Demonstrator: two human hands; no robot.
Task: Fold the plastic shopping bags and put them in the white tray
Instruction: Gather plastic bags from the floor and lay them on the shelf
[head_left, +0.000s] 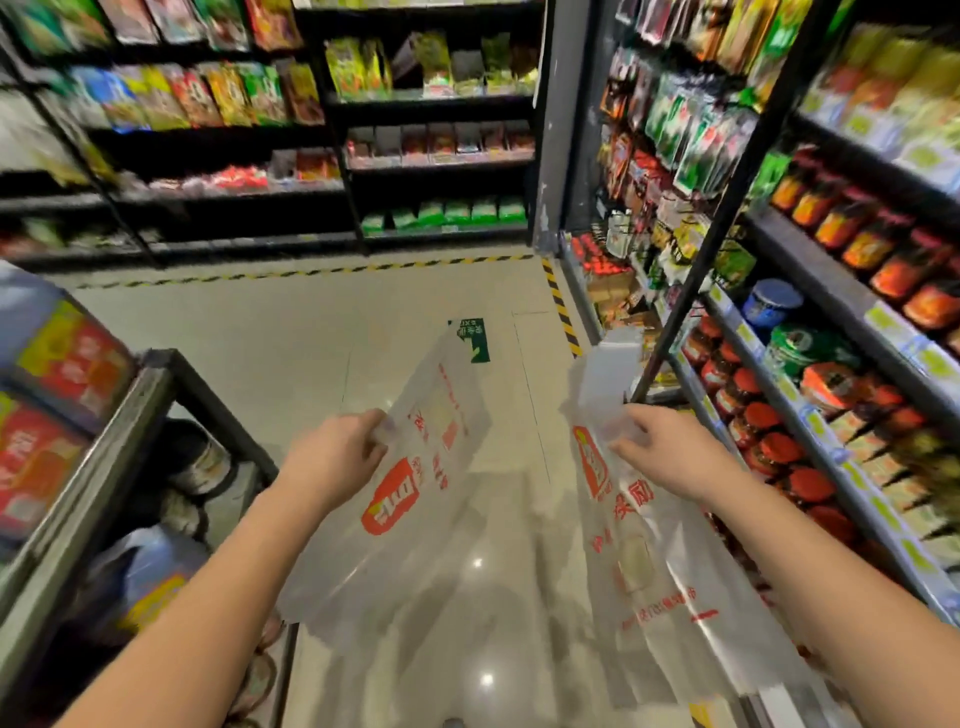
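Note:
I stand in a shop aisle with a clear plastic shopping bag in each hand. My left hand (340, 454) pinches the upper edge of one clear bag (415, 499) with a red logo; it hangs down over the floor. My right hand (670, 449) grips a second clear bag (649, 571) with red print, whose handles stick up above my fingers and whose body trails toward the lower right. The two bags hang apart. No white tray shows in this view.
Black shelves with red-lidded jars (810, 483) line the right side close to my right arm. A low rack (156, 415) with boxes and a filled plastic bag stands at the left. Snack shelves (431, 135) close the far end. Glossy tiled floor (311, 338) lies between.

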